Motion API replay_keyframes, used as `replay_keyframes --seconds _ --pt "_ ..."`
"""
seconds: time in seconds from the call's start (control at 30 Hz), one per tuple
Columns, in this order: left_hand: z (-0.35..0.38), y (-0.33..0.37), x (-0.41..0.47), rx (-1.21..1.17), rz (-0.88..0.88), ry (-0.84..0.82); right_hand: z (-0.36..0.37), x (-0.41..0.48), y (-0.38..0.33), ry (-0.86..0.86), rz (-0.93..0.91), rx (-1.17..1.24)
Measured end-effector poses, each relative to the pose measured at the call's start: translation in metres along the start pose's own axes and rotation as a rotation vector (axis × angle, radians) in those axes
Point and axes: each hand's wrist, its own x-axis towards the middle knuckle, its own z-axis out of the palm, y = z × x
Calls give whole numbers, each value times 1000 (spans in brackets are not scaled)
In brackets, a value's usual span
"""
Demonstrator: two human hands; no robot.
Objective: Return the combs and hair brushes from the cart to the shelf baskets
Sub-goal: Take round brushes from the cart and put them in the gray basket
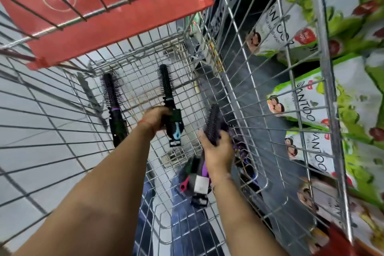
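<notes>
Steel wire fills my view as I work both hands down inside the cart [133, 62]; the step in hand is the gathering, with nothing yet carried to the shelf baskets, which I cannot see from here. My left hand [154, 117] is curled shut around the handle of a black round brush [167, 89], whose bristled head points toward the far end of the cart floor and whose card tag with a blue patch hangs just near of my knuckles. My right hand [218, 151] is clenched on a bundle of brushes [213, 124] with purple bristles, held close against the cart's right wall; how many are in that bundle I cannot tell. One purple-banded brush [113, 104] lies loose on the cart floor, to the left of my left hand and apart from it. A dark heap of packaged brushes and combs [196, 178] sits on the near floor under my right wrist. Green and white boxes [299, 97] line the store shelf beyond the right wall. My judgement: the next move calls for lifting both loads clear of the wire sides without snagging bristles or tags, then a return for the loose brush and the heap.
</notes>
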Motion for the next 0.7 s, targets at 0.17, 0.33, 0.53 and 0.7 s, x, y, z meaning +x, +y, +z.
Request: replay_keyframes --seconds 0.17,0.33,0.53,0.7 --pt "-8 -7 0 2 96 170 21 47 -26 -119 -18 -91" --pt "-11 -9 4 -7 91 249 37 35 -33 -162 -27 -363" --pt "-15 -9 0 -28 82 146 58 25 -29 -172 83 -307" --pt "-20 -9 0 -46 51 118 47 29 -32 109 -107 -329"
